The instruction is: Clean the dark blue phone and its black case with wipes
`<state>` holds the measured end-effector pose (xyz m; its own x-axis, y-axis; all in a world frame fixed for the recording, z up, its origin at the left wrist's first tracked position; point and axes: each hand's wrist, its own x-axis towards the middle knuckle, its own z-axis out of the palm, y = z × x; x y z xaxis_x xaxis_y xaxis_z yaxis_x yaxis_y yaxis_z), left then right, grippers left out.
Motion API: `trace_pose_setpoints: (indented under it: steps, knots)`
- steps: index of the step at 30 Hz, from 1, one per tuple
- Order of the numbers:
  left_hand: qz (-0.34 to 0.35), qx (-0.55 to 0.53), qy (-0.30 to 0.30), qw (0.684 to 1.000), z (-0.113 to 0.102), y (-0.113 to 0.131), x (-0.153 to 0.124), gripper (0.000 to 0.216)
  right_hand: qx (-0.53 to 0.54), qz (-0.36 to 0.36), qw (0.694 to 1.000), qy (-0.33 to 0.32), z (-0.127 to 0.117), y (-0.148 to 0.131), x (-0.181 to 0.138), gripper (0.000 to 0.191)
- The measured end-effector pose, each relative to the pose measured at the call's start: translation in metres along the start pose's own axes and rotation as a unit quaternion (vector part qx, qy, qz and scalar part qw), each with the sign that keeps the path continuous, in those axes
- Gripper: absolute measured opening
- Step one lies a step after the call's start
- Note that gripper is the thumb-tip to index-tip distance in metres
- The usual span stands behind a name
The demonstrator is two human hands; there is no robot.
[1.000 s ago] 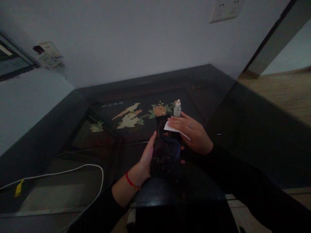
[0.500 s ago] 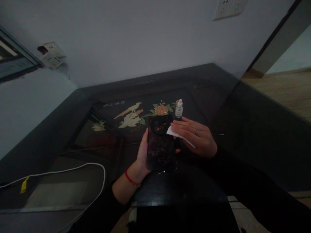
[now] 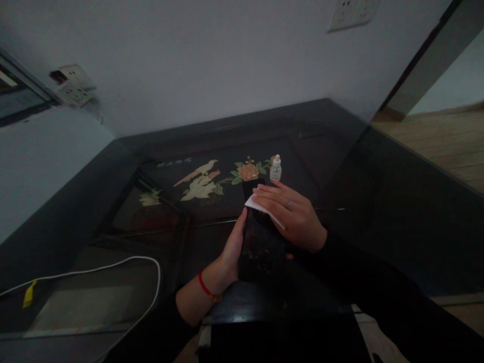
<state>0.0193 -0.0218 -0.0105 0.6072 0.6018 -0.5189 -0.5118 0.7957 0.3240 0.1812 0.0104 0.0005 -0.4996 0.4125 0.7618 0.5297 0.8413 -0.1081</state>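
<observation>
A black smartphone [image 3: 260, 252] is gripped in my left hand [image 3: 231, 252], its back with the round camera part tilted toward me. My left thumb lies along the phone's left edge, and a fingertip shows at its right side. My right hand [image 3: 298, 214] presses a folded white cloth or wipe [image 3: 264, 209] against the upper part of the phone, covering most of the camera ring. Just beyond my right fingers stands a small clear dropper bottle [image 3: 276, 170] with a white top, upright on the dark table [image 3: 333, 151].
Bird and flower artwork [image 3: 200, 186] decorates the tabletop. A white cable [image 3: 113, 263] with a yellow tag [image 3: 28, 295] curves across the left side. Wall sockets [image 3: 75, 84] are at the back left, and another socket plate [image 3: 351, 14] is higher at the right.
The phone has shifted right and slightly toward me, tilting in my left hand. My right hand has slid the white cloth left across the camera area.
</observation>
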Motion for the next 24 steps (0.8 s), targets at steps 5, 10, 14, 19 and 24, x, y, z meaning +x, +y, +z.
trace_pose_setpoints:
  steps: [5, 10, 14, 19, 24]
  knots:
    - [0.001, 0.003, -0.012, 1.0, 0.001, 0.001, 0.001, 0.067, 0.041, -0.084, 0.996, -0.01, 0.001, 0.002, -0.001, 0.029]
    - [0.019, -0.036, 0.036, 0.999, 0.003, 0.003, 0.003, 0.054, 0.029, -0.074, 0.997, -0.02, -0.001, 0.0, 0.0, 0.029]
    - [0.104, -0.089, 0.049, 0.989, 0.001, 0.012, 0.003, 0.047, 0.06, -0.145, 0.987, -0.024, -0.002, 0.002, -0.005, 0.026]
    - [0.109, -0.039, -0.042, 0.992, 0.002, 0.024, -0.005, 0.067, 0.017, -0.035, 0.999, 0.039, -0.012, 0.024, -0.012, 0.035]
    - [0.059, -0.018, -0.063, 0.996, 0.003, 0.013, -0.004, 0.068, 0.008, 0.045, 0.999, 0.02, -0.008, 0.021, -0.007, 0.037]
